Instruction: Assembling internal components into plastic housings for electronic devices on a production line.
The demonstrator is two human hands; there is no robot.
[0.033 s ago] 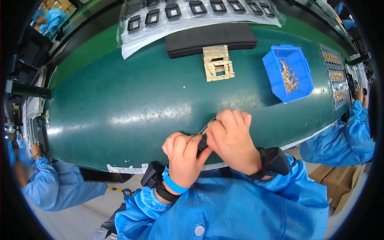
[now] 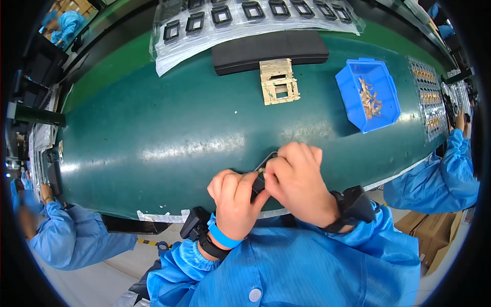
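Note:
My left hand (image 2: 235, 197) is closed round a small black plastic frame (image 2: 265, 160), held tilted just above the green mat near the front edge. The frame's upper corner shows between my hands; its lower part is mostly hidden by fingers and thumb. My right hand (image 2: 299, 171) is closed against the frame from the right. Its thumb and forefinger pinch at a tan strip (image 2: 262, 170), of which only a bit shows on the frame.
Beyond my hands, a stack of tan die-cut sheets (image 2: 280, 89) leans on a long black block (image 2: 271, 50). A blue bin (image 2: 350, 97) holds peeled scraps. Similar frames fill a clear tray (image 2: 235, 28) at the back. Co-workers in blue sit on both sides.
My right hand has shifted very slightly, and more of the black frame's upper edge shows. Less of the tan strip is visible. My left hand has stayed in place.

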